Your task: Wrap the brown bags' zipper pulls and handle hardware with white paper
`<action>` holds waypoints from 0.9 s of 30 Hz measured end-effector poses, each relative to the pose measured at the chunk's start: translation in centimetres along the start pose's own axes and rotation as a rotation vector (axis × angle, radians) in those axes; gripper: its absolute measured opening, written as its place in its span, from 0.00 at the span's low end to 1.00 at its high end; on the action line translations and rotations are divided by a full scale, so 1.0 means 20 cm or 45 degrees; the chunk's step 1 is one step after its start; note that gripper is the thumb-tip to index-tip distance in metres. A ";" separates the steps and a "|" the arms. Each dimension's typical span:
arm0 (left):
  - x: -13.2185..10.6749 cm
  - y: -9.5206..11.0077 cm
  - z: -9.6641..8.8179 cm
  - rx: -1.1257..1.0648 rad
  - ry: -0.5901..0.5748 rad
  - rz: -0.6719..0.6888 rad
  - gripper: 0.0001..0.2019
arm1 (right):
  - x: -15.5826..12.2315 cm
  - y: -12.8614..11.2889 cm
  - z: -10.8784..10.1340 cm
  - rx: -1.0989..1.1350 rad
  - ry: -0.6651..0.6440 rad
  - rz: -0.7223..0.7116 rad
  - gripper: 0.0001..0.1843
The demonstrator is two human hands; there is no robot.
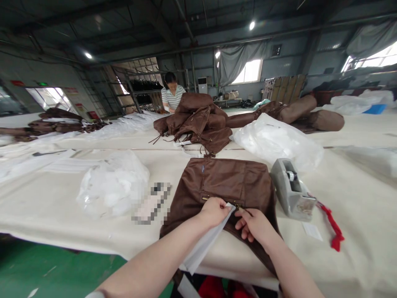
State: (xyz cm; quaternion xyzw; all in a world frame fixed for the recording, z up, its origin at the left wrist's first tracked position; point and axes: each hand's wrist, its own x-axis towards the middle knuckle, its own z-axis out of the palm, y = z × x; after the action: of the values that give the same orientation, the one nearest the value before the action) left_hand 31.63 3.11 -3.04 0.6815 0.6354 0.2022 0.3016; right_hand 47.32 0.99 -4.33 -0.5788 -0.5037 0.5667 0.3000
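A brown bag (pixel 223 180) with a small blue tag lies on the cream-covered table in front of me. My left hand (pixel 216 212) is closed in a pinch on the top end of a long white strip (pixel 207 244), thin like paper, which hangs down over the table's front edge. Just to the right, my right hand (pixel 252 223) pinches a zipper pull (pixel 238 207) at the bag's brass-coloured zip, thumb and forefinger together and the other fingers curled. The fingertips of both hands are close together, and what lies between them is partly hidden.
A grey tape dispenser (pixel 288 190) stands right of the bag, beside a red cord (pixel 333 227). Left are a blurred-out phone-shaped object (pixel 151 203) and a clear plastic bag (pixel 113 184). Brown bags (pixel 198 120) pile up behind, near more plastic (pixel 279 138). A person (pixel 172 95) stands across the table.
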 end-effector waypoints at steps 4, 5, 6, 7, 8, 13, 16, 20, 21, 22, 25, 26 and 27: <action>0.00 -0.01 0.01 -0.014 -0.007 0.031 0.14 | 0.01 -0.02 0.02 0.030 -0.071 0.017 0.13; 0.00 -0.01 0.01 -0.011 -0.005 0.038 0.14 | 0.02 -0.03 0.03 0.035 -0.056 0.012 0.13; 0.00 -0.01 0.01 -0.004 0.000 0.043 0.14 | 0.02 -0.03 0.03 0.039 -0.031 0.005 0.13; -0.01 -0.01 0.01 0.004 0.005 0.048 0.13 | 0.02 -0.02 0.04 0.043 -0.002 0.000 0.12; -0.01 0.00 0.01 0.008 0.009 0.052 0.13 | 0.02 -0.02 0.04 0.045 0.024 -0.004 0.12; -0.09 0.06 0.01 0.243 0.208 0.155 0.09 | 0.02 -0.02 0.05 0.055 0.091 -0.056 0.10; -0.16 0.09 0.00 0.447 0.306 0.323 0.09 | 0.02 -0.01 0.05 0.058 0.105 -0.105 0.09; -0.24 0.10 0.02 0.729 0.217 0.532 0.08 | 0.01 0.00 0.06 0.060 0.133 -0.131 0.08; -0.25 0.10 0.03 0.811 0.185 0.572 0.09 | 0.01 0.00 0.05 0.065 0.137 -0.137 0.07; -0.26 0.10 0.04 0.885 0.160 0.602 0.10 | 0.01 0.00 0.05 0.073 0.138 -0.143 0.07; -0.27 0.11 0.08 1.027 0.135 0.637 0.12 | -0.01 0.00 0.05 0.115 0.123 -0.161 0.10; -0.28 0.12 0.08 1.049 0.135 0.642 0.12 | -0.01 0.00 0.05 0.131 0.116 -0.169 0.12; -0.28 0.12 0.09 1.059 0.135 0.651 0.13 | -0.02 0.00 0.04 0.143 0.112 -0.179 0.14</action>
State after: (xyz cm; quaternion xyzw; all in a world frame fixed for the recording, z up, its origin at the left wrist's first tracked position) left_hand 33.98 -2.74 -2.08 0.8671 0.4892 0.0334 -0.0880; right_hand 46.50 0.52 -4.31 -0.5487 -0.4969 0.5456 0.3930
